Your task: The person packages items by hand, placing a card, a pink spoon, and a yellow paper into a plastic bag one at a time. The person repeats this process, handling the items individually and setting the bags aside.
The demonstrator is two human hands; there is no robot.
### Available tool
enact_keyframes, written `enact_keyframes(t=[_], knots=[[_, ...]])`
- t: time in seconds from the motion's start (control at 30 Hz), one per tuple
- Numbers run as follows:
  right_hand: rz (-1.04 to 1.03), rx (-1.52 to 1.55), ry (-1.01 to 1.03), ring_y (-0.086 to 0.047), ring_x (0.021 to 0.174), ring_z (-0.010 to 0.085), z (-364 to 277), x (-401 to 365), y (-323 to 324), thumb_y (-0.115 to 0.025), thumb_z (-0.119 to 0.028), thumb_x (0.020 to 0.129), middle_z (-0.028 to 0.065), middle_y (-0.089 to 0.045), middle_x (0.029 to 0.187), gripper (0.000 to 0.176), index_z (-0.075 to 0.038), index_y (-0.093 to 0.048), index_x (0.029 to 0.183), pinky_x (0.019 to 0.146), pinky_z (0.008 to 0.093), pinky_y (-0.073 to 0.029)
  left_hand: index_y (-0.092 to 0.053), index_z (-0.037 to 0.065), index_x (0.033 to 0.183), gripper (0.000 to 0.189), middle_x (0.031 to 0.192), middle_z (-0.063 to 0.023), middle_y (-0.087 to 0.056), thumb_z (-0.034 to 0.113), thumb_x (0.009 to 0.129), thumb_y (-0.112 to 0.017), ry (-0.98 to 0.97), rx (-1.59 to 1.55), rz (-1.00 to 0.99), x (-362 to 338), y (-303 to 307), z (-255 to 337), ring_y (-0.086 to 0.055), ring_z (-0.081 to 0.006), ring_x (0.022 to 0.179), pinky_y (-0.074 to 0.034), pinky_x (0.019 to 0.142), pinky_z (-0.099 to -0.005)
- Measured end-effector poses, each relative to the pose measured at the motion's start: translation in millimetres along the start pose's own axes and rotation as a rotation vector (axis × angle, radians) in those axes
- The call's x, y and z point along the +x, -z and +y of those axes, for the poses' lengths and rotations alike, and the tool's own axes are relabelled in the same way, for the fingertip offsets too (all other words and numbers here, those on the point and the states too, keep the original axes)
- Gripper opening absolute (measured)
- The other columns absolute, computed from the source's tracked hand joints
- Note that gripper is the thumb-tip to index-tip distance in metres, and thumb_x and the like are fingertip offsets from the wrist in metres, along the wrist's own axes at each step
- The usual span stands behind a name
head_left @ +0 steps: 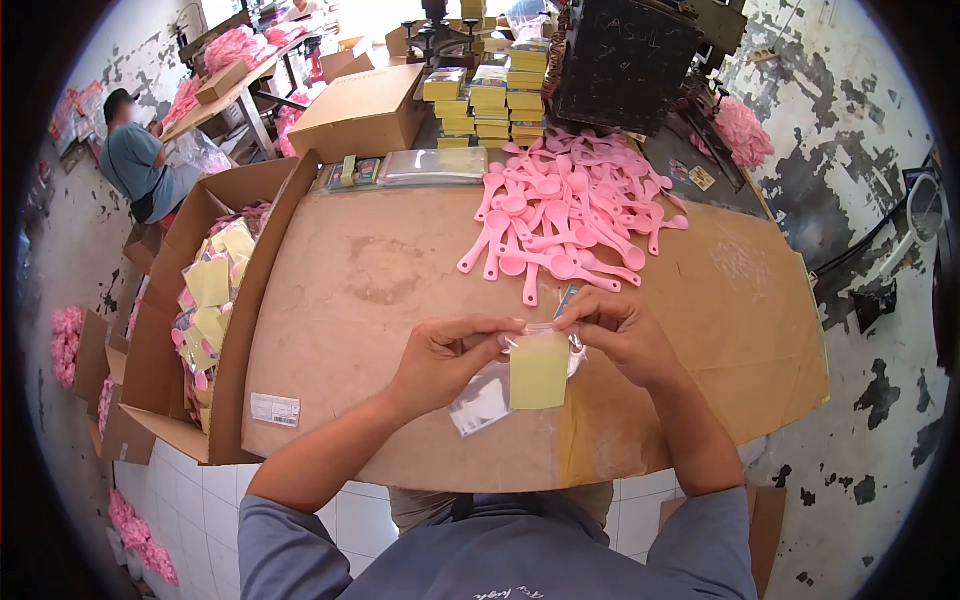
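Note:
My left hand (455,352) pinches the upper left edge of a clear plastic bag with a pale yellow card (539,372) in it. At the bag's upper right edge, the fingers of my right hand (615,335) are closed on the plastic. A small strip of something blue (567,298) shows just beyond the right fingertips; I cannot make out what it is. Under the held bag lie more clear plastic bags (482,402) on the cardboard-covered table. Farther up, a heap of pink plastic spoons (570,205) spreads across the table.
To the left stands an open cardboard box (270,290) of filled bags with yellow cards (210,285). Stacks of yellow cards (490,100), a closed carton (355,108) and a black metal machine (628,60) line the back. A person (135,160) sits at the far left.

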State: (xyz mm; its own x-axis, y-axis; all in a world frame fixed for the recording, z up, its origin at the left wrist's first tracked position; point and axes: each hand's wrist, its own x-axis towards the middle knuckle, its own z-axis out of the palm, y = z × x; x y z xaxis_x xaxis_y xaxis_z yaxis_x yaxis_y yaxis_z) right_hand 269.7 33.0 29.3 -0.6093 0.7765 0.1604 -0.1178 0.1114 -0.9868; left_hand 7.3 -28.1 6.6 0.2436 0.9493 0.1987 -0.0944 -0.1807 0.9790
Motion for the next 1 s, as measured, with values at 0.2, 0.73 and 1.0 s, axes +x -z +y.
enact_keyframes(t=[0.2, 0.73, 1.0], knots=[[-0.030, -0.051, -0.028, -0.066, 0.089, 0.0106, -3.8, -1.9, 4.2, -0.070, -0.004, 0.097, 0.0049, -0.068, 0.100, 0.014, 0.002, -0.076, 0.108, 0.077, 0.0250, -0.052, -0.072, -0.005, 0.120, 0.023, 0.114, -0.0113, -0.075, 0.006, 0.101, -0.065, 0.097, -0.200, -0.021, 1.1, 4.8, 2.4, -0.071, -0.0140, 0.100, -0.061, 0.087, -0.0292], [-0.070, -0.221, -0.074, -0.065, 0.092, 0.0088, -12.0, -4.2, -12.9, -0.073, -0.002, 0.094, 0.0037, -0.069, 0.106, 0.037, 0.000, -0.062, 0.130, 0.079, 0.0258, -0.053, -0.069, -0.004, 0.125, 0.028, 0.111, -0.0099, -0.076, 0.011, 0.102, -0.067, 0.113, -0.065, 0.030, 5.2, -0.2, -0.4, -0.072, -0.0117, 0.097, -0.061, 0.084, -0.0270], [-0.103, -0.169, -0.110, -0.067, 0.095, 0.0111, -2.0, -3.8, -2.3, -0.072, 0.000, 0.094, 0.0059, -0.071, 0.107, 0.041, 0.003, -0.059, 0.132, 0.082, 0.0283, -0.055, -0.062, -0.005, 0.133, 0.034, 0.118, -0.0113, -0.072, 0.007, 0.102, -0.066, 0.102, -0.044, 0.028, 5.5, 1.6, 6.7, -0.071, -0.0152, 0.105, -0.061, 0.090, -0.0289]])
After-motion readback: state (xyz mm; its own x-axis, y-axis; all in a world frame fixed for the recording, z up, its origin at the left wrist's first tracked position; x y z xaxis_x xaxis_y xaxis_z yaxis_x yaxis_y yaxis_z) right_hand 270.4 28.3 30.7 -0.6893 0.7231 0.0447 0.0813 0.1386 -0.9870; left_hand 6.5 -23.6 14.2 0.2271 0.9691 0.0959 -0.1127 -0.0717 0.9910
